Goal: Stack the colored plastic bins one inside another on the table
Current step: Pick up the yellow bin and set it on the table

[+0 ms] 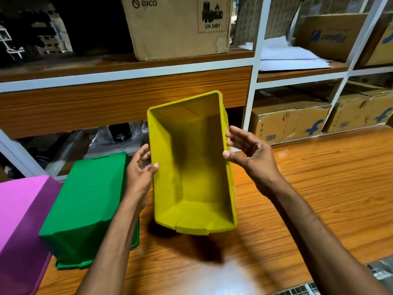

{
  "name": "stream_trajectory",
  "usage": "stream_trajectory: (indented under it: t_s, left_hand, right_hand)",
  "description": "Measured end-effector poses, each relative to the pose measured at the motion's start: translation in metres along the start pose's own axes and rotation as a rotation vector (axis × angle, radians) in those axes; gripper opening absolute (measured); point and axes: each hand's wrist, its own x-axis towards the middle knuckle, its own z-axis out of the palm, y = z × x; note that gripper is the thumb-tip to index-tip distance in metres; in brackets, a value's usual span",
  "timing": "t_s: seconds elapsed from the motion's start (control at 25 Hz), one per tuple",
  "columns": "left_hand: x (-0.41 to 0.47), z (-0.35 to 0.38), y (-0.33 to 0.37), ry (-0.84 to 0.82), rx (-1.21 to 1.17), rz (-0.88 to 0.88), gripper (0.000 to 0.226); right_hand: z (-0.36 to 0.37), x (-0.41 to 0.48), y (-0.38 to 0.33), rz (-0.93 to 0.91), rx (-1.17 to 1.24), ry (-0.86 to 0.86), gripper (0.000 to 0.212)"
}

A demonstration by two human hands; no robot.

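Observation:
A yellow plastic bin (191, 167) hangs in the air over the wooden table (308, 199), its open side turned toward me. My left hand (140, 167) grips its left rim, thumb on the inside edge. My right hand (246, 152) holds the right rim, thumb on the edge and fingers behind. A green bin (87, 205) lies upside down on the table to the left, partly behind my left forearm. A pink bin (21, 226), also upside down, sits at the far left edge, cut off by the frame.
A white-framed shelf unit (253, 81) stands right behind the table, holding cardboard boxes (178, 26) and loose papers (291, 56). More boxes (289, 124) sit on the lower right shelf. A metallic object (380, 271) shows at the lower right corner.

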Motion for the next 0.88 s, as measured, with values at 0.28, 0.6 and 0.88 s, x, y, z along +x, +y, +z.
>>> stream_trajectory:
  t_s: [0.28, 0.6, 0.88]
  left_hand:
    - [-0.016, 0.015, -0.008, -0.045, -0.32, -0.333, 0.051]
    - [-0.049, 0.023, 0.016, -0.236, -0.19, -0.303, 0.058]
    - [-0.086, 0.042, 0.041, -0.229, 0.182, -0.108, 0.08]
  right_hand:
    - [-0.004, -0.022, -0.022, 0.157, -0.022, -0.017, 0.055]
    - [-0.049, -0.029, -0.022, 0.317, 0.054, -0.155, 0.088]
    - [-0.088, -0.035, 0.009, 0.27, -0.144, -0.07, 0.09]
